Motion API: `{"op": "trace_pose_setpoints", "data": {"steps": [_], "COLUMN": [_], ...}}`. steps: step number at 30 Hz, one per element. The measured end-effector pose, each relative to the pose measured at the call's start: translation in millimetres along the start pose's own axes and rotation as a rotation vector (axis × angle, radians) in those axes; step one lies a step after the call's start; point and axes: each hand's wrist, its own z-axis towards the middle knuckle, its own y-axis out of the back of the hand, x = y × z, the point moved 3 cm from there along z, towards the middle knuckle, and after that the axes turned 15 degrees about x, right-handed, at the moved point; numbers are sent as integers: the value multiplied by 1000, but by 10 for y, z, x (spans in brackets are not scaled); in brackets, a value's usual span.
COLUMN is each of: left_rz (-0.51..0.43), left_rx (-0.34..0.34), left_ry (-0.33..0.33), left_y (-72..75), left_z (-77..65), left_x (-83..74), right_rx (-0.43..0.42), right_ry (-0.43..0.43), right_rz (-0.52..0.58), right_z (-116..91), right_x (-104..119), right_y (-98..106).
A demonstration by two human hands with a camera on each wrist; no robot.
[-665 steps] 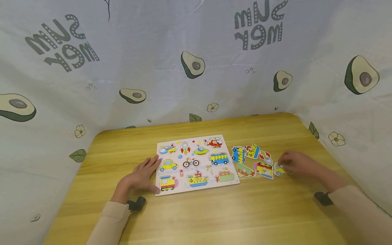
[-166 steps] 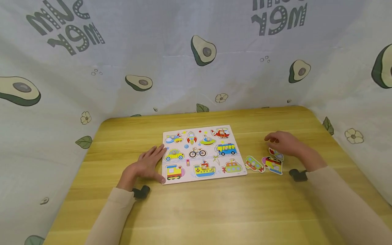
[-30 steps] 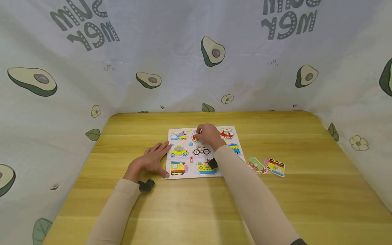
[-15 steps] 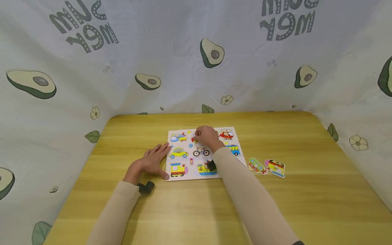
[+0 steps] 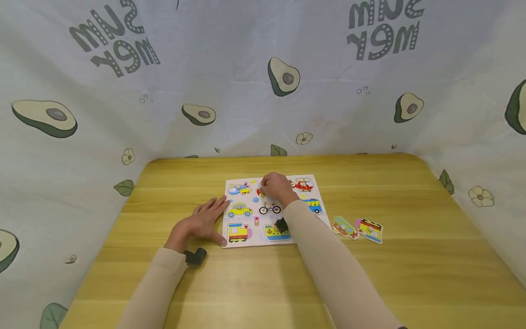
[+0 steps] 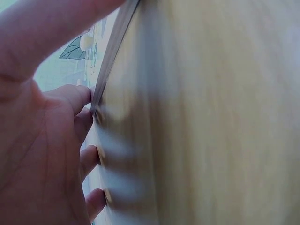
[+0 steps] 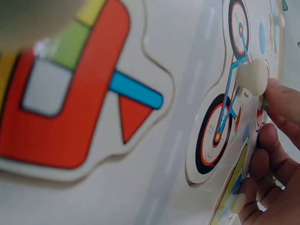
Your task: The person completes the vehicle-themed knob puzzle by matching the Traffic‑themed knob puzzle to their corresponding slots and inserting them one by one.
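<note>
A white wooden knob puzzle board (image 5: 258, 235) with vehicle pictures lies on the table. My left hand (image 5: 202, 223) rests at its left edge, fingers spread; in the left wrist view its fingertips (image 6: 90, 159) touch along the board's side. My right hand (image 5: 279, 188) reaches over the board's upper row and pinches the rocket piece (image 5: 260, 192) at the rocket's place; the hand covers much of it. In the right wrist view the thumb and fingers close in behind the bicycle piece (image 7: 229, 108), whose round knob stands in front of them.
Right of the board, a green submarine piece (image 5: 345, 227) and a red-and-yellow train piece (image 5: 370, 230) lie loose. On the board sit the car (image 5: 239, 209), plane (image 5: 240, 188), ship (image 5: 276, 233), bus (image 5: 314, 205) and helicopter (image 5: 303, 185) pictures.
The loose car, bus, ship and rocket have left the pile at right. My right hand has gone from the pile to the board's rocket place, staying there this last second. The left hand stays put.
</note>
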Motion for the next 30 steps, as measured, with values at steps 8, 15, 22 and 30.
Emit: {"op": "trace_pose_setpoints", "data": {"steps": [8,15,22,30], "left_rz": [-1,17,13,21], "left_rx": [10,8,0,-4], "left_ry": [-8,21,38,45], "left_y": [-13,14,26,5], "left_z": [10,-18,-8,29], "left_x": [-41,-46,-23,-76], "right_rx": [33,134,160,167], "right_ry": [2,205,301,310], "right_rz": [11,22,-158,-285], "right_z": [-34,-203,-720,-1557], "right_x": [-42,-76,-418,-1191], "right_y": [-1,286,855,1094]}}
